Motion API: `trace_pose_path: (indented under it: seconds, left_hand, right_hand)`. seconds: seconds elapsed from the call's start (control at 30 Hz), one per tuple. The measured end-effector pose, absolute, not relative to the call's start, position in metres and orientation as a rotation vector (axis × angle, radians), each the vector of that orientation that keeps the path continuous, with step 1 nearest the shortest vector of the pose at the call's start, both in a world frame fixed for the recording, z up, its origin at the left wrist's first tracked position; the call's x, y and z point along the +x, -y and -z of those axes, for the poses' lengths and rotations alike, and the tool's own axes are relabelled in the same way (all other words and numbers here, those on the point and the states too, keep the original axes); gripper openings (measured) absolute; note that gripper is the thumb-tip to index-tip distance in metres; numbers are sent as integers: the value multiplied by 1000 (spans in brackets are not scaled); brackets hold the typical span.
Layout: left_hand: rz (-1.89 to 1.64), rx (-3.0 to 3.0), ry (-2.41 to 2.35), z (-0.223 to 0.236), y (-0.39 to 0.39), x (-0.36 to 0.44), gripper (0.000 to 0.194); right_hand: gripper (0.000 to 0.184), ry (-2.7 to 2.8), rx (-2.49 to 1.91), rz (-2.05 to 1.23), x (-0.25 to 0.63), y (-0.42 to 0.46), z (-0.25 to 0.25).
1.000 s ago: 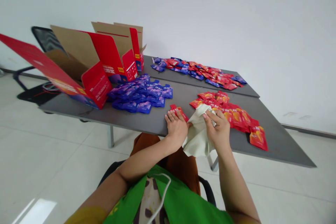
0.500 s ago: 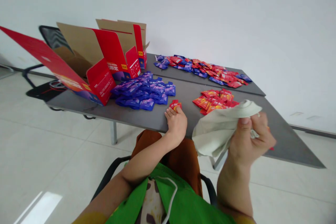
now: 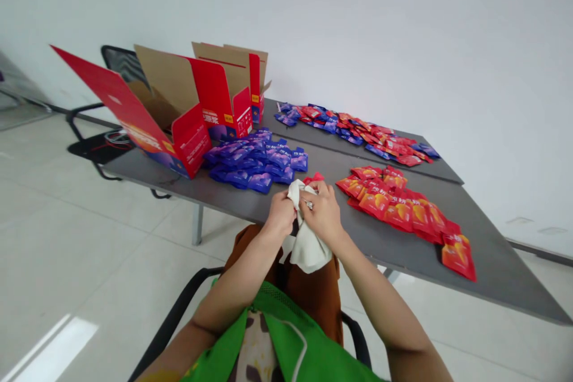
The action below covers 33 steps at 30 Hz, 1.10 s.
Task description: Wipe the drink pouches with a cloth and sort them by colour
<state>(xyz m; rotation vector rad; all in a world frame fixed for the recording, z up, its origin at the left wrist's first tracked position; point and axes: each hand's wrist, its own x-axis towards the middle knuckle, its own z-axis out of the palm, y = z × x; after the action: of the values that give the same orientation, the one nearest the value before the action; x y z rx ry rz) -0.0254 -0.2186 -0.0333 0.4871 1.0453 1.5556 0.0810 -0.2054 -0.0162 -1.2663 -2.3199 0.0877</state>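
1. The grey bench (image 3: 501, 277) runs below and beyond the fingers, giving everything a flat support.
2. Red cartons (image 3: 192, 140) stand with flaps raised, well left of the fingers, apparently to leave their mouths accessible.
3. Mixed red-and-blue pouches (image 3: 358, 128) lie loose far beyond the fingers, seemingly kept clear of the near edge.
4. Red-and-orange pouches (image 3: 403, 206) overlap right of the fingers.
5. Blue-purple pouches (image 3: 255, 161) heap up left of them, probably separated by colour.
6. The pale cloth (image 3: 311, 250) hangs from the left hand (image 3: 282, 213) and right hand (image 3: 323, 212), fingers clamped on it, bunched probably for control.
7. One red pouch (image 3: 314, 178) peeks out past the right fingers; whether it is gripped, I cannot tell.
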Motion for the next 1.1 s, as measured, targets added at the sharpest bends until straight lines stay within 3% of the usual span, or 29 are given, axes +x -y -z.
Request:
trace_pose_path:
  seconds: [0.13, 0.33, 0.4, 0.57, 0.67, 0.87, 1.1]
  left_hand:
    - [-1585, 584, -1198, 47, 228, -22, 9]
    - [-1435, 481, -1105, 52, 223, -27, 23]
    - [-1379, 414, -1050, 48, 220, -31, 25]
    - [-1471, 319, -931, 44, 216, -42, 24]
    - [-1422, 371, -914, 45, 220, -43, 19]
    - [-1310, 551, -989, 49, 233, -36, 25]
    - [-1223, 549, -1105, 48, 237, -43, 46]
  right_hand:
    - [35, 2418, -1521, -98, 76, 194, 2]
    - [36, 2437, -1950, -142, 76, 149, -3]
    - [37, 2437, -1868, -123, 83, 147, -7]
    - [35, 2554, -1199, -165, 95, 189, -6]
    - [30, 2674, -1117, -164, 94, 212, 6]
    - [42, 2612, -1553, -66, 95, 194, 22]
    - [45, 2366, -1882, 64, 90, 172, 25]
